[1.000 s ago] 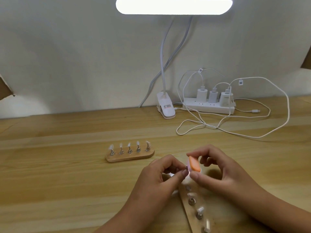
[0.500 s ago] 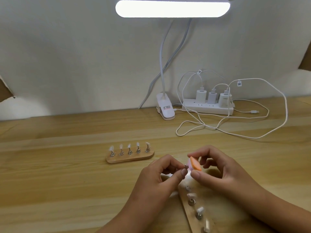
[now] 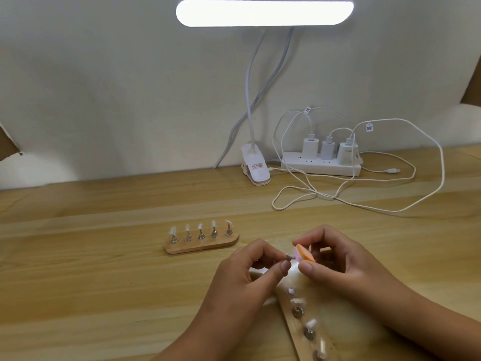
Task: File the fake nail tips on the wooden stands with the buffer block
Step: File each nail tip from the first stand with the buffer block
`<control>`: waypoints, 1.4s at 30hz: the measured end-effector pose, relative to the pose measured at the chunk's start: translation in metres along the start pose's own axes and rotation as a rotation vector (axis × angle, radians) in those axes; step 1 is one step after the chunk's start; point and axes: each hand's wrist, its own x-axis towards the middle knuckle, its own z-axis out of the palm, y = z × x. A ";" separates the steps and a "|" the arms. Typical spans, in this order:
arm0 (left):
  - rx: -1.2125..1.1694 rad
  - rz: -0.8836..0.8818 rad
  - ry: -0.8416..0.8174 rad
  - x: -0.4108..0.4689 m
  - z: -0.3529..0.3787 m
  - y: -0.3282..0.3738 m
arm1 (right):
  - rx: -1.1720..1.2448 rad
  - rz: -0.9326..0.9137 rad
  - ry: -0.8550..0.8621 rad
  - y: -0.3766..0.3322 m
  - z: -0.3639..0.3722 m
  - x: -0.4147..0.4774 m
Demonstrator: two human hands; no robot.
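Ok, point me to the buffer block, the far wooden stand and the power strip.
buffer block [image 3: 305, 253]: head view, on its orange face.
far wooden stand [image 3: 203, 246]: head view, on the bare front of its base.
power strip [image 3: 325, 166]: head view, on the white body below the chargers.

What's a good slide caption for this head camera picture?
Left hand pinches a nail-tip peg while right hand holds the buffer block to it above the near stand; a second stand sits behind.

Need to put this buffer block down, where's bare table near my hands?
Bare table lies left of your left hand, nearer than the far stand, and right of your right hand, nearer than the cables. Crowded: power strip corner, and the near stand between your forearms.
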 end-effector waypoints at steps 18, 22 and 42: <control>-0.142 0.042 0.020 0.004 0.000 -0.002 | -0.117 -0.137 -0.042 0.000 -0.001 -0.003; -0.223 -0.016 0.006 0.004 0.000 -0.001 | -0.108 -0.197 0.045 -0.001 -0.001 -0.002; -0.304 -0.054 -0.074 0.004 -0.003 0.009 | -0.330 -0.451 0.127 0.001 -0.005 0.002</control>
